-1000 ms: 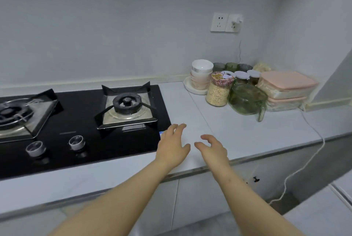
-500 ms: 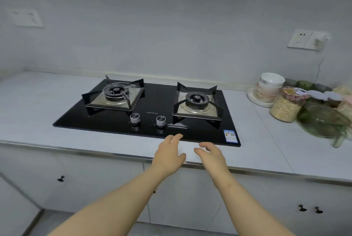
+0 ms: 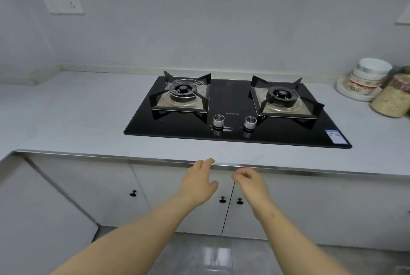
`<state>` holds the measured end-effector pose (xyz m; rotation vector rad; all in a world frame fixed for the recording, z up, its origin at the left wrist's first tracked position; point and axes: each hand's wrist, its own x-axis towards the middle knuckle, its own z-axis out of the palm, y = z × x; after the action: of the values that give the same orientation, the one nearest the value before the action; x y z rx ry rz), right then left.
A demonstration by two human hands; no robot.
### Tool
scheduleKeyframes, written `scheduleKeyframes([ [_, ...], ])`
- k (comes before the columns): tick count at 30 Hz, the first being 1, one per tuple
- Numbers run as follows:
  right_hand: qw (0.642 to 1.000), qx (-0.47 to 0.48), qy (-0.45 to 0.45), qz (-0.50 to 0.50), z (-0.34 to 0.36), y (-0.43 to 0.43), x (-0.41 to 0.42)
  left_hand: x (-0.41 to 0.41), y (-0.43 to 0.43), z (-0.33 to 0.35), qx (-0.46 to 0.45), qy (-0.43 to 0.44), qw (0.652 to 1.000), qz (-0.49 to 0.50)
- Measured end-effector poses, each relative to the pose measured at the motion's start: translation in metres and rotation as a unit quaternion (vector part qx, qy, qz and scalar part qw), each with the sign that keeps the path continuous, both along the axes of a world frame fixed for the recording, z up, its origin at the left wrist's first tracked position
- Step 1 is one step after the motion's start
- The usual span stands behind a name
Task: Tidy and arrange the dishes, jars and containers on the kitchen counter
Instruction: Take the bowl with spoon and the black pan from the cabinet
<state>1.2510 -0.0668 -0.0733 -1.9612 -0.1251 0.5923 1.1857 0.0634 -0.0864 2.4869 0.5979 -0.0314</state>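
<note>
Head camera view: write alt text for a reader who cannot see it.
A person's left hand and right hand reach forward, holding nothing, before the front edge of a pale kitchen counter. A black two-burner gas hob is set into it. At far right stand stacked bowls on a white plate and a jar of pale flakes.

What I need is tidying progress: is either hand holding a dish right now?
No, the left hand and right hand are both empty, fingers relaxed, near the counter edge, far from the stacked bowls.
</note>
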Motion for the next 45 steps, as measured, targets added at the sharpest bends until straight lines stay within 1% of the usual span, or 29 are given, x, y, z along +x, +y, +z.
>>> scheduleKeyframes([
  [3,0.999,-0.003,0.034,-0.019,-0.014,0.004,-0.022,-0.007,0.007,-0.014,-0.012,0.024,0.999,-0.034],
  [6,0.997,-0.040,0.052,-0.027,-0.030,-0.003,-0.030,-0.007,0.007,-0.034,-0.031,0.047,0.997,-0.060],
  [11,0.993,-0.095,0.057,-0.029,-0.060,-0.013,-0.014,0.009,0.009,-0.067,-0.064,0.100,0.987,-0.106],
  [16,0.985,-0.145,0.090,-0.025,-0.105,-0.006,0.009,0.029,0.016,-0.100,-0.064,0.158,0.976,-0.134],
  [18,0.981,-0.157,0.111,-0.018,-0.129,-0.001,0.018,0.039,0.020,-0.118,-0.070,0.168,0.975,-0.130],
  [20,0.977,-0.167,0.130,-0.024,-0.146,0.004,0.030,0.048,0.024,-0.134,-0.075,0.175,0.975,-0.119],
  [24,0.976,-0.145,0.153,-0.056,-0.183,0.015,0.057,0.066,0.027,-0.167,-0.090,0.178,0.975,-0.099],
  [27,0.973,-0.139,0.175,-0.058,-0.215,0.021,0.072,0.076,0.025,-0.191,-0.088,0.184,0.974,-0.095],
  [33,0.967,-0.185,0.167,-0.054,-0.259,0.032,0.095,0.086,0.020,-0.216,-0.070,0.195,0.974,-0.092],
  [35,0.968,-0.177,0.171,-0.050,-0.268,0.034,0.098,0.087,0.019,-0.217,-0.049,0.198,0.975,-0.091],
  [39,0.966,-0.168,0.189,-0.047,-0.273,0.027,0.093,0.086,0.012,-0.207,0.003,0.203,0.974,-0.099],
  [42,0.965,-0.150,0.212,-0.030,-0.258,0.010,0.074,0.082,-0.005,-0.195,0.045,0.166,0.980,-0.099],
  [45,0.962,-0.141,0.234,0.007,-0.234,-0.013,0.054,0.076,-0.029,-0.192,0.029,0.145,0.980,-0.134],
])
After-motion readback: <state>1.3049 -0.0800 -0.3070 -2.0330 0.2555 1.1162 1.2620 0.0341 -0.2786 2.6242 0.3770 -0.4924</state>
